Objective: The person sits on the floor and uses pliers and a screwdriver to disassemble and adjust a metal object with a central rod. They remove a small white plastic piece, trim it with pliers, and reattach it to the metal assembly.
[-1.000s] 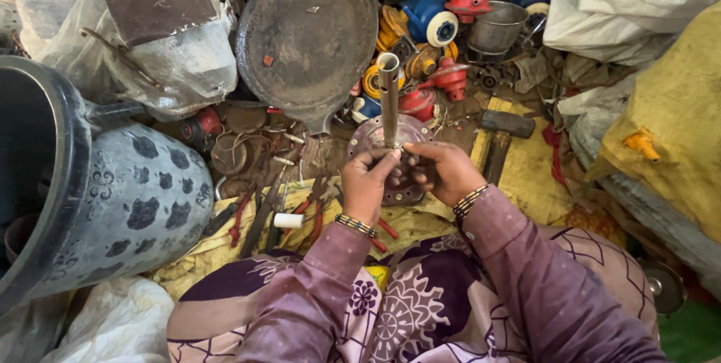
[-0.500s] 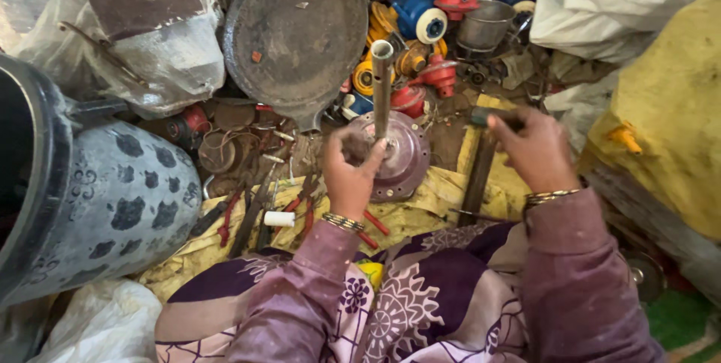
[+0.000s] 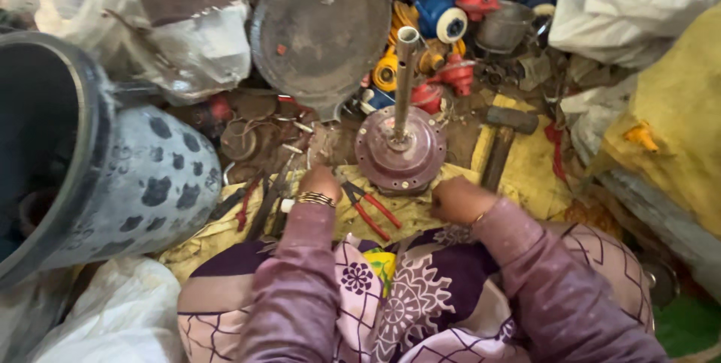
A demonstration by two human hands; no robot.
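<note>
A round brownish metal housing (image 3: 400,154) with an upright steel shaft (image 3: 405,70) stands on yellow cloth in front of my knees, and neither hand touches it. My left hand (image 3: 319,181) is just left of it, fingers down among loose hand tools (image 3: 263,198); its grip is hidden. My right hand (image 3: 457,199) rests as a closed fist on the cloth at the housing's lower right. Red-handled pliers (image 3: 369,209) lie between my two hands.
A hammer (image 3: 502,138) lies right of the housing. A large round metal pan (image 3: 323,25) leans behind it beside red, blue and yellow machine parts (image 3: 443,18). A grey spotted tub (image 3: 150,183) fills the left. White sacks (image 3: 188,40) and a yellow sack (image 3: 676,108) crowd the edges.
Both hands have left the housing and shaft. My left hand dropped to the tools on the left. My right hand came back from the hammer side down onto the cloth.
</note>
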